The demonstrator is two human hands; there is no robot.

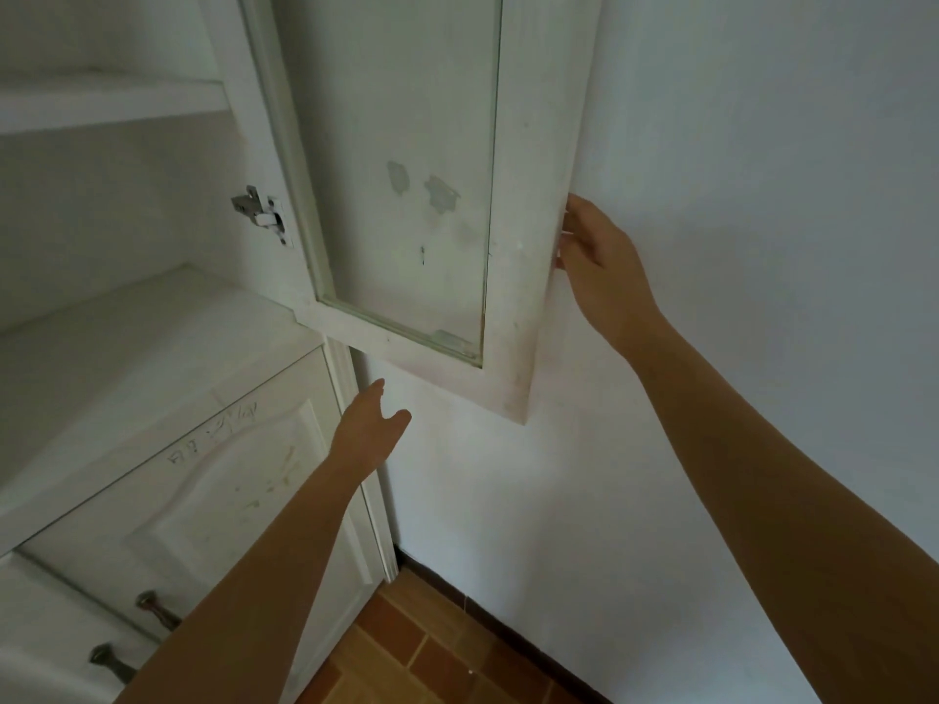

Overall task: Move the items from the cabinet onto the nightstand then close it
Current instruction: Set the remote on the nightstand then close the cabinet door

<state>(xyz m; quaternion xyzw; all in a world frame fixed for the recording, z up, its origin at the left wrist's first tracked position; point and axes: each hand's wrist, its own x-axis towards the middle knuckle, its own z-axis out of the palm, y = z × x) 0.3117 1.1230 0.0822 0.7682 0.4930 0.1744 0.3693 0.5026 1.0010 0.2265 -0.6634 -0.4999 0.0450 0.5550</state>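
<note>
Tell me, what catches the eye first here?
The open cabinet door fills the upper middle, its glass pane smudged with patches. The right hand holds the door's outer edge by the wall, while the left hand reaches up open just below the door's bottom corner. To the left, bare white shelves show with a metal hinge beside them.

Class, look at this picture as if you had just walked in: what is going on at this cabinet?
A person stands at a white cabinet whose glass-panelled door is swung open against the wall. The right hand holds the door's outer edge, fingers curled round it, seemingly to swing it closed. The left hand reaches up, open, just below the door's bottom rail, holding nothing. The visible shelves show no items.
</note>
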